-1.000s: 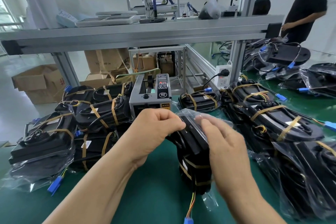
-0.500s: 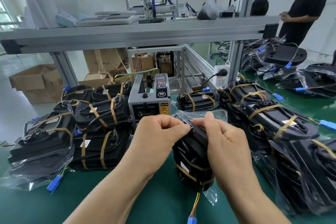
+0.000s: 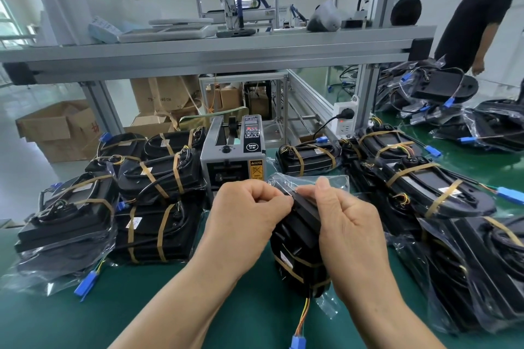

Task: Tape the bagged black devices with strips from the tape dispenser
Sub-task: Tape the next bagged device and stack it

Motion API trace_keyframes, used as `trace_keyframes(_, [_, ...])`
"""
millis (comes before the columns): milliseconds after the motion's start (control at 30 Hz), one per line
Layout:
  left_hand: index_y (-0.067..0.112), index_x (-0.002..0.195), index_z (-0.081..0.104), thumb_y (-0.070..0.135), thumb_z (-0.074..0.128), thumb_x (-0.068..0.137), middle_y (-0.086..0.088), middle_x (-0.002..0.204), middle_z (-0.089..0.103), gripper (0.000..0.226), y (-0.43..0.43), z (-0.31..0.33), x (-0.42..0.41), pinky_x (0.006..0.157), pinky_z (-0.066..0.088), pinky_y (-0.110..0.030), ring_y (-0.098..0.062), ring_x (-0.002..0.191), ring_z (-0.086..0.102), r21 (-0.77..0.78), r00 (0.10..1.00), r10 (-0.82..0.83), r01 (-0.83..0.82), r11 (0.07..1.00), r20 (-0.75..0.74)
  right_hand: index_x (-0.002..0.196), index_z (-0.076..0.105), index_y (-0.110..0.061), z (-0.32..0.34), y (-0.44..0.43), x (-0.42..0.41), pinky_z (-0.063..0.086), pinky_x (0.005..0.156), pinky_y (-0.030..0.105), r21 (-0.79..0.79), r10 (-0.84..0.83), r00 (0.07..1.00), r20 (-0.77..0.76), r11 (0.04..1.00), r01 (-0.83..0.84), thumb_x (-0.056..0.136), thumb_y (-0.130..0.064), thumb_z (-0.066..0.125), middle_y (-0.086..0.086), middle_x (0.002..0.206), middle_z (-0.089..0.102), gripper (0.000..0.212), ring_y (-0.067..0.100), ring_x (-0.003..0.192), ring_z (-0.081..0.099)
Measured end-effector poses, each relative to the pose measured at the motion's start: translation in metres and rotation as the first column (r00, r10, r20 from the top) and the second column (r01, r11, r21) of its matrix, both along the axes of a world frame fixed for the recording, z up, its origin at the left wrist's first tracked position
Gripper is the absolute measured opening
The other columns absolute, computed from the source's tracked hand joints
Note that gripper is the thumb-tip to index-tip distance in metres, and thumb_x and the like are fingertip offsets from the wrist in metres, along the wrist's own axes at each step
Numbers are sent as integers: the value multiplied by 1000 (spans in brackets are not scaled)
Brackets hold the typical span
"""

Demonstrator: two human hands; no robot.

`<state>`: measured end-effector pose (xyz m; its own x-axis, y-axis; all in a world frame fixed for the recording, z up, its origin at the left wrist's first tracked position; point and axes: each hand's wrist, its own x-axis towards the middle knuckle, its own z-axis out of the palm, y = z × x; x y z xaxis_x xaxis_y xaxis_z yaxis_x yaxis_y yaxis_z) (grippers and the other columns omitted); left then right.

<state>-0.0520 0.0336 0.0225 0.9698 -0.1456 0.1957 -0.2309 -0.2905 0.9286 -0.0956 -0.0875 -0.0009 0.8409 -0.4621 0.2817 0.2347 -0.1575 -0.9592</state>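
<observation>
Both hands have drawn closer since a moment ago: my left hand [image 3: 247, 215] and right hand [image 3: 349, 224] pinch the bag's top edge together, the bagged black device [image 3: 300, 236] standing upright between them, just in front of the tape dispenser [image 3: 234, 156].

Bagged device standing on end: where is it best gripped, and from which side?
Probably the bagged device at its upper end, from above, a hand on each side, where the left hand and right hand pinch it. It stands on end; the bag flap above is slack and the wires leave at the bottom.
</observation>
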Motion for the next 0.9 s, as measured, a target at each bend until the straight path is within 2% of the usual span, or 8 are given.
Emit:
trace_keyframes(167, [29,70,72,38,72,66,9,47,54,10,1,-3,2,52,45,-26,-6,45,46,40,1000,2,-3,999,21,83,74,-43,-1,0,-1,60,69,39,-5,10,1000,2,1000,-10,100,-46,46,-7,73,76,33,12,71,72])
trace_keyframes(333, [29,75,66,44,73,60,14,48,41,23,2,-7,6,50,34,-24,-4,45,35,65,998,0,-4,998,66,81,77,-28,-2,0,-2,51,62,11,31,36,999,10,999,-37,100,-39,49,-17,77,76,36,-2,76,72])
trace_keyframes(433, [30,77,62,49,73,56,15,49,43,30,4,-7,9,52,36,-28,-6,46,37,82,999,-2,-2,997,54,83,77,-27,-2,2,-3,55,67,14,42,56,998,-1,998,-56,101,-37,48,-16,78,77,36,-1,78,73])
trace_keyframes(533, [29,74,64,44,73,65,13,49,49,20,6,-7,12,55,42,-30,-6,48,44,67,999,-19,18,998,25,83,78,-29,-2,2,-4,57,69,24,21,46,999,-15,999,-46,101,-40,47,-12,77,77,37,4,76,73])
trace_keyframes(600, [30,75,65,34,72,76,10,52,53,8,5,-8,15,60,47,-34,-9,51,49,55,1000,-13,12,998,14,81,77,-28,-2,0,-3,56,64,20,23,35,999,-5,999,-35,100,-40,48,-11,74,76,37,5,73,73])
trace_keyframes(700, [28,77,64,21,65,87,11,51,51,12,5,-11,17,59,44,-31,-6,51,47,59,1000,9,-10,998,16,83,77,-27,-4,-1,-3,51,59,12,40,32,999,-2,999,-32,101,-41,48,-12,74,76,37,2,72,72])
trace_keyframes(800, [30,79,63,32,65,84,13,52,52,6,4,-11,16,58,42,-29,-4,48,46,53,1000,-16,14,998,25,84,78,-28,-6,-2,-2,55,62,20,39,23,1000,-8,999,-23,102,-42,47,-10,75,77,38,6,73,74])
trace_keyframes(900, [30,82,60,48,74,72,14,51,47,25,4,-13,14,53,40,-27,-3,47,40,86,996,-66,60,995,62,86,78,-25,-8,-4,-1,56,63,21,78,36,999,2,996,-36,102,-40,47,-9,77,78,38,6,75,74])
